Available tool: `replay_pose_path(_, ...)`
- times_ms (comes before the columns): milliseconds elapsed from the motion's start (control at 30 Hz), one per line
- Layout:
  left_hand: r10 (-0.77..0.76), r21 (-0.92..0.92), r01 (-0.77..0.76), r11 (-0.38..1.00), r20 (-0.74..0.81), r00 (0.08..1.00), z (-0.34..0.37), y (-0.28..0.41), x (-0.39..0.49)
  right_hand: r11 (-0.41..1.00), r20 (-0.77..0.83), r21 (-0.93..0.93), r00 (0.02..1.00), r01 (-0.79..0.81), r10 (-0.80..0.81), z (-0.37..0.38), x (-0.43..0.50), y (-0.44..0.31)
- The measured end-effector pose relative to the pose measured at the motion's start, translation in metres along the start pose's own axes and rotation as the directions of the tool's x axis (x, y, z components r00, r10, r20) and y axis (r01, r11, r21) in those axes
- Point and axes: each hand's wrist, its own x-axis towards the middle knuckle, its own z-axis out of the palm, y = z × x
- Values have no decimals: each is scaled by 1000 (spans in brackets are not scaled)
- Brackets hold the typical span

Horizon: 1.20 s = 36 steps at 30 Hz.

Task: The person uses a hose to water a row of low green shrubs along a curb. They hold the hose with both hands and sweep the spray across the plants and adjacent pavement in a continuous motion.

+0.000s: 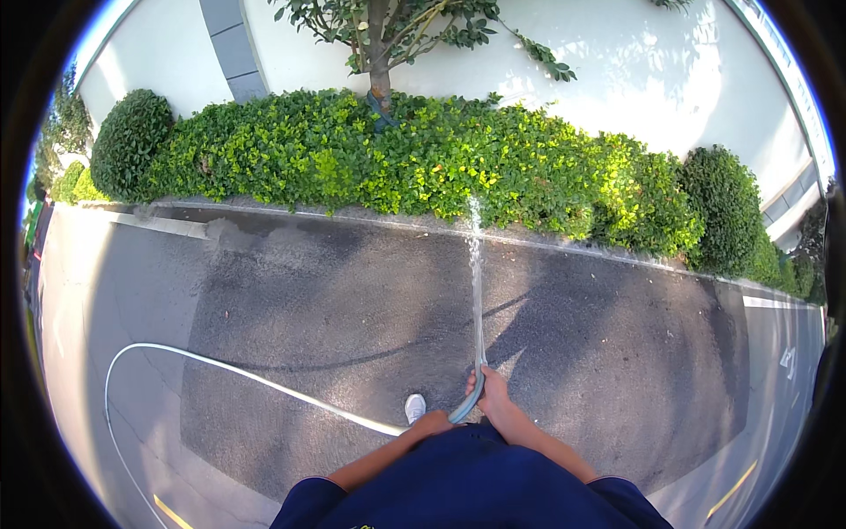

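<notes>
Both my hands grip a pale garden hose (468,405) in front of my waist. Around its outlet end closes my right hand (490,390), with the thumb near the tip. My left hand (433,422) holds the hose further back, close to my dark blue shirt. A stream of water (476,284) shoots straight ahead from the outlet. It breaks into white spray at the lower front of a leafy green hedge (423,159), by the kerb (515,237). Behind my left hand the hose runs left over the pavement and bends back toward me in a wide loop.
A tree trunk (379,66) rises from the hedge before a white wall (615,73). Rounded shrubs (132,145) flank the hedge on either side. Dark asphalt (317,297) lies underfoot, bearing yellow lines (732,489) and a white arrow (788,362). My white shoe (415,407) shows below.
</notes>
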Motion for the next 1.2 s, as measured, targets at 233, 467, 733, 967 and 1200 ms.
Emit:
replay_pose_path(233, -26, 66, 27, 997, -15, 1000, 31, 53, 51, 994, 10, 111, 1000, -6, 5, -63, -5, -53)
replay_pose_path(467, -31, 188, 48, 981, -89, 996, 64, 157, 114, 976, 46, 215, 998, 33, -44, -156, 0, -149)
replay_pose_path(733, -26, 200, 53, 978, -136, 990, 90, 325, 118, 950, -22, 307, 998, 62, -59, -252, -12, -256)
replay_pose_path(967, 31, 257, -25, 966, -20, 999, 110, 390, 159, 900, -85, 425, 994, 94, -64, -319, -16, -304)
replay_pose_path(1200, 132, 228, -130, 965, 6, 991, 116, 409, 184, 878, -122, 455, 987, 150, -106, -334, -30, -335)
